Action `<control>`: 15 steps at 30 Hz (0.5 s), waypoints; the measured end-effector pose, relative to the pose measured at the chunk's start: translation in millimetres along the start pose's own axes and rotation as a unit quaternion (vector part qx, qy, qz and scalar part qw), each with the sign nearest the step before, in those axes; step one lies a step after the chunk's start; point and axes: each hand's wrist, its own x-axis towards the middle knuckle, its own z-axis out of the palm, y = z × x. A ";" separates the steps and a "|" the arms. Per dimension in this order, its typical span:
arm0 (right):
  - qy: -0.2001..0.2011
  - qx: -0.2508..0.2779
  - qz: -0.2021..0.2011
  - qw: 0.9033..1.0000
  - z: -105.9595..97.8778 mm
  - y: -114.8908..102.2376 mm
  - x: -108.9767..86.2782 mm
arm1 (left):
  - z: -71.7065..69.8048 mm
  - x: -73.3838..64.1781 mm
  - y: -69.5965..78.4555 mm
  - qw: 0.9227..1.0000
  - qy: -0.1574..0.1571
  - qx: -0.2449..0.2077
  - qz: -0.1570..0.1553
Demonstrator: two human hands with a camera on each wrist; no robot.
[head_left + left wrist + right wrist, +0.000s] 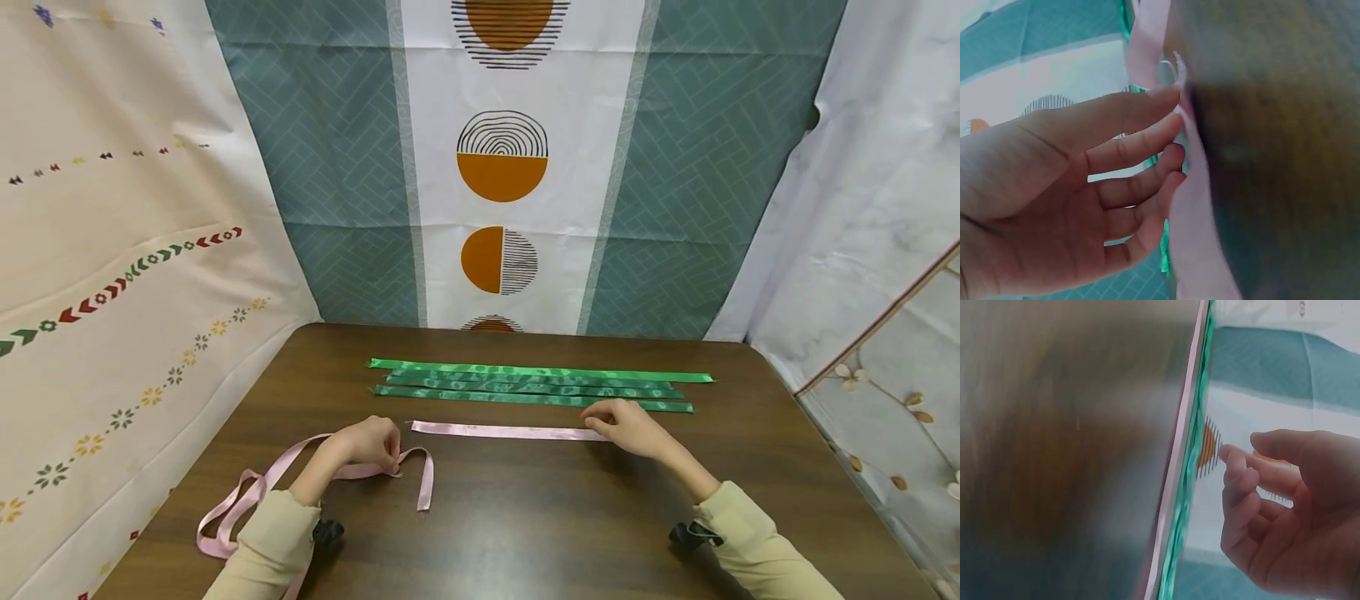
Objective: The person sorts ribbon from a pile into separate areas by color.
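My left hand (369,442) pinches a long pink ribbon (426,483) between thumb and fingertips, close to its end. That end curves away to the right of the hand, while the rest trails in loops to the left. In the left wrist view the thumb and fingers meet at the ribbon's (1194,244) edge. A cut pink ribbon strip (502,431) lies flat across the table. Over the strip's right end is my right hand (626,425), hiding that tip. The right wrist view shows this hand's (1294,512) thumb and loosely bent fingers apart, holding nothing.
Beyond the pink strip, several green ribbon strips lie side by side, a bright green strip (540,371) farthest back and darker green strips (487,396) nearer. They rest on a brown table (510,517). Patterned cloths hang behind and on both sides.
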 end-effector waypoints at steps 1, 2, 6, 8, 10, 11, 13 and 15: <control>-0.002 0.000 -0.003 1.000 2.5 -2.0 0.3 | 1.7 0.7 -0.5 1.000 0.002 0.000 0.001; -0.005 0.001 -0.008 1.000 5.0 -4.0 0.7 | 3.1 1.4 -0.8 1.000 0.005 0.002 0.001; -0.018 0.008 -0.023 1.000 11.5 -11.2 2.6 | 6.6 5.1 -0.7 1.000 0.021 0.008 0.000; -0.025 0.016 -0.029 0.999 13.8 -15.0 3.6 | 7.5 6.2 0.1 1.000 0.027 0.009 0.006; -0.034 0.025 -0.036 0.998 15.9 -18.8 4.6 | 7.3 6.2 1.0 0.999 0.031 0.009 0.013; -0.039 0.031 -0.039 0.998 17.0 -20.9 5.1 | 6.8 6.0 1.4 0.999 0.032 0.011 0.018; -0.053 0.045 -0.043 0.997 18.9 -25.6 5.8 | 4.7 4.5 3.2 0.999 0.032 0.016 0.030; -0.071 0.062 -0.049 0.994 21.1 -30.9 6.5 | 1.9 2.5 5.3 0.999 0.024 0.012 0.043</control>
